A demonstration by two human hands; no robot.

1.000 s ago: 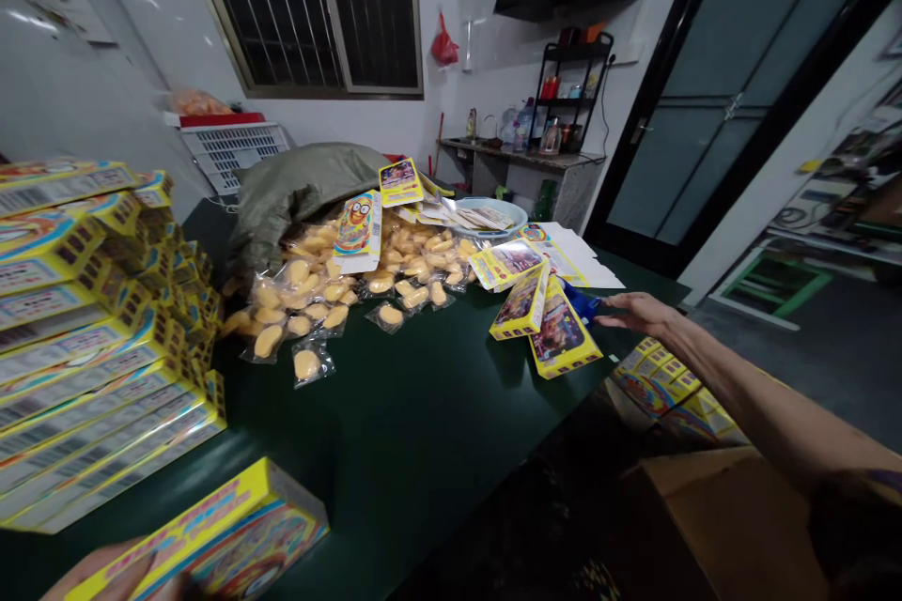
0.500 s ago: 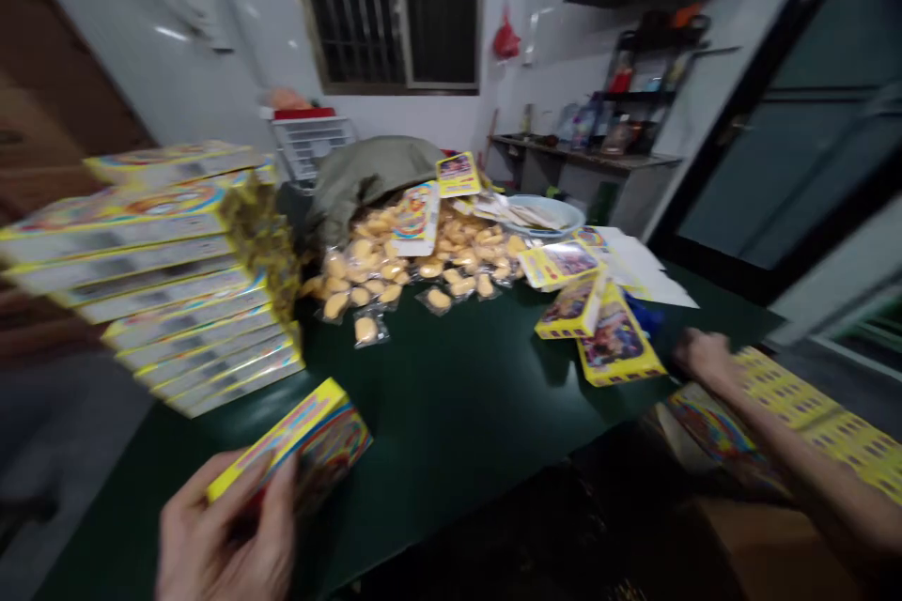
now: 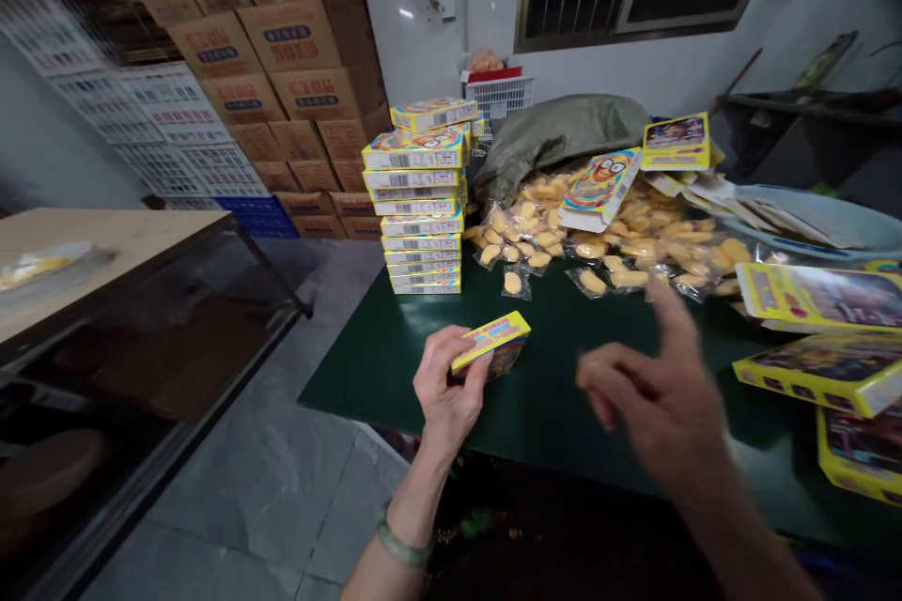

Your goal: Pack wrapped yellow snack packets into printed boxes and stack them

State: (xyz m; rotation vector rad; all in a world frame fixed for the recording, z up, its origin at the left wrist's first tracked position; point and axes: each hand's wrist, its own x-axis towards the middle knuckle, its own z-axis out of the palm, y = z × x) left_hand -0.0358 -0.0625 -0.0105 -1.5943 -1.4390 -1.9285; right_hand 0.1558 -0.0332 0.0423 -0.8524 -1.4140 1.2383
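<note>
My left hand (image 3: pixel 447 387) is closed around a small yellow box (image 3: pixel 493 340) with pink lettering along its narrow side. It holds the box tilted at the table's near side. Over the middle of the green table (image 3: pixel 395 352), my right hand (image 3: pixel 662 408) is slightly blurred, its forefinger stretched out and the other fingers bent. I see nothing held in it. Beyond both hands lies a heap of individually wrapped yellow biscuits or small cakes (image 3: pixel 627 249), with an open-flapped box (image 3: pixel 602 188) on top.
A stack of filled-looking boxes (image 3: pixel 423 230) stands at the table's far left corner. More yellow boxes (image 3: pixel 824 371) lie on the right beside a light blue basin (image 3: pixel 832 216). Behind are a green-grey sack (image 3: pixel 564 136) and piled cartons (image 3: pixel 296 38). A second table (image 3: pixel 141 235) stands left.
The view has swung left. My right hand has come from the yellow packs at the far right to over the table's middle. My left hand still holds the box.
</note>
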